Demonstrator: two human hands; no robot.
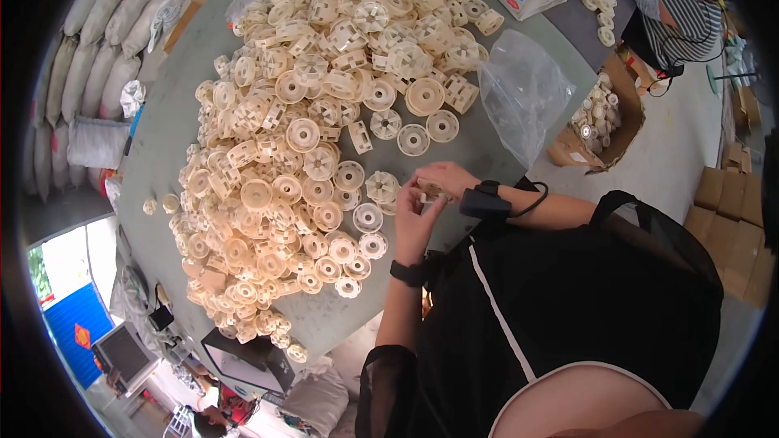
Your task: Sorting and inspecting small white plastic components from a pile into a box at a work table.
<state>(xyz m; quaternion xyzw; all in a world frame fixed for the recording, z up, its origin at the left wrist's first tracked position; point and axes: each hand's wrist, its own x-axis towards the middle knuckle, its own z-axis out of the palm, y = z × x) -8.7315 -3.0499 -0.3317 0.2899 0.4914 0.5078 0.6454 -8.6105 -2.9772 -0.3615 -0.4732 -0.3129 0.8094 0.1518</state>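
Note:
My left hand point(415, 225) and my right hand point(451, 178) meet at the table's near edge, fingers closed around a small cream plastic part point(432, 191). Fingers cover most of it, so its exact shape cannot be made out. Just left of my hands begins a large heap of cream, round plastic wheel-like parts point(303, 135) with centre holes and slotted sides. One such part point(381, 186) lies closest to my left hand. Two loose flat ones, a ring-shaped wheel point(413, 139) and its neighbour point(442, 126), rest beyond my fingers.
A clear plastic bag point(523, 93) lies on the grey-green table point(174, 81), right of the heap. Beside the table stands an open cardboard box point(629, 126) of similar parts. A person in a striped top point(690, 24) sits far right. Stacked sacks point(105, 16) line the left.

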